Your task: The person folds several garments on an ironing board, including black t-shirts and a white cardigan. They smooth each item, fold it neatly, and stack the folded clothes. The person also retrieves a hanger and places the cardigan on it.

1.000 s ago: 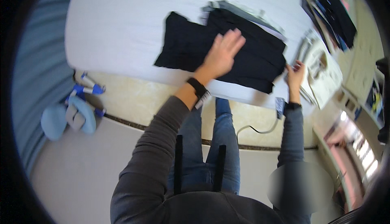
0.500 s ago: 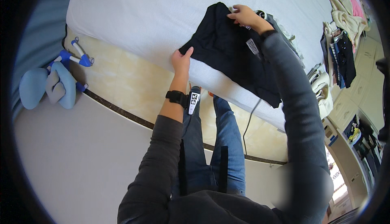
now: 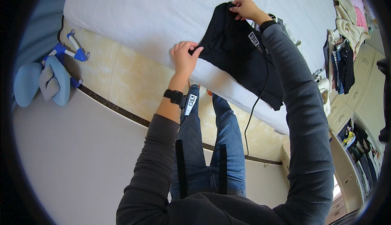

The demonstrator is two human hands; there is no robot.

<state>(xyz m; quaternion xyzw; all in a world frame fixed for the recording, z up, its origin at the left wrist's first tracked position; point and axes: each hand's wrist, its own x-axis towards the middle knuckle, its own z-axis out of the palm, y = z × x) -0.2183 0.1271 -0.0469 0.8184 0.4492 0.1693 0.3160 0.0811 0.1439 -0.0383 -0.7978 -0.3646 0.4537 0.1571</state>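
Note:
A black cloth garment [image 3: 238, 49] lies spread over the near edge of the bed; its exact kind cannot be told. My left hand [image 3: 185, 58] has the garment's near left corner between thumb and fingers. At the far edge, my right hand [image 3: 247, 9] pinches the cloth with bent fingers. Each wrist carries a strapped device with a black-and-white marker, and the left device [image 3: 189, 104] hangs beside my forearm. From the right device [image 3: 254, 39] a thin black cable [image 3: 252, 113] runs across the garment and down past my leg.
The white bed [image 3: 138, 17] reaches far back. Partly behind my right arm lie more clothes, with folded piles [image 3: 340, 64] and a beige cloth [image 3: 348, 19] farther right. An open wardrobe [image 3: 360, 155] stands at the right, a blue-grey cushioned seat [image 3: 57, 80] at the left.
The garment's left corner has shifted right, and my left hand has turned, its fingers now bent over the edge. My right hand has moved slightly up, still on the far edge.

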